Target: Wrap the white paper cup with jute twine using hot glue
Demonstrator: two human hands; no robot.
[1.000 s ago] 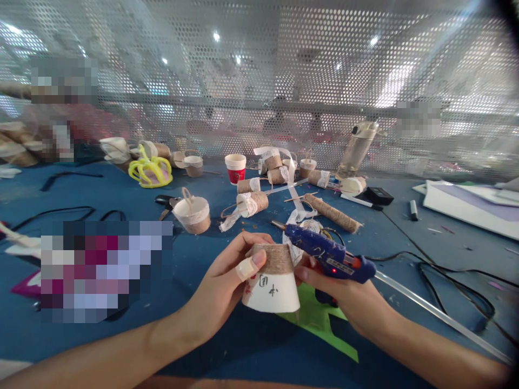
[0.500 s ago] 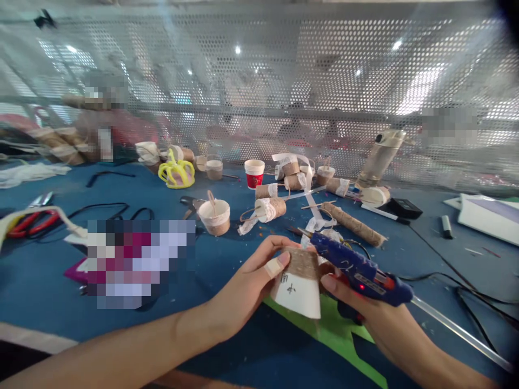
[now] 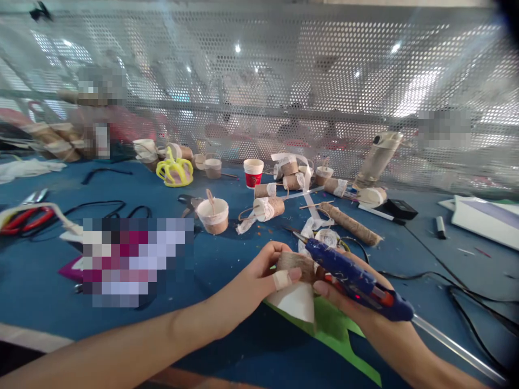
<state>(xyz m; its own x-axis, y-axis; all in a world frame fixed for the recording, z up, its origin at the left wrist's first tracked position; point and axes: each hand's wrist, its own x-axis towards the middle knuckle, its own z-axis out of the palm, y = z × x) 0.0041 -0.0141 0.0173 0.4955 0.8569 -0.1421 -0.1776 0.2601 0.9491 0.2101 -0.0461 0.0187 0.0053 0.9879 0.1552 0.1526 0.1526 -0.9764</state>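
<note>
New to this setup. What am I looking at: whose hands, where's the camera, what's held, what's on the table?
There's no robot: these are a person's bare hands, seen from one head-worn camera looking forward and down. The left hand holds a white cup partly wrapped in brown twine. The right hand holds a blue glue gun, a clear stick protruding from its back. On the blue table lie a green sheet, a twine roll and a red-and-white cup.

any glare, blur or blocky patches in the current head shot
Head view: bright spots glare at the perforated panel; head view: blocky pixels mask a patch left on the table; head view: the glue gun's label is too blurred to read.
</note>
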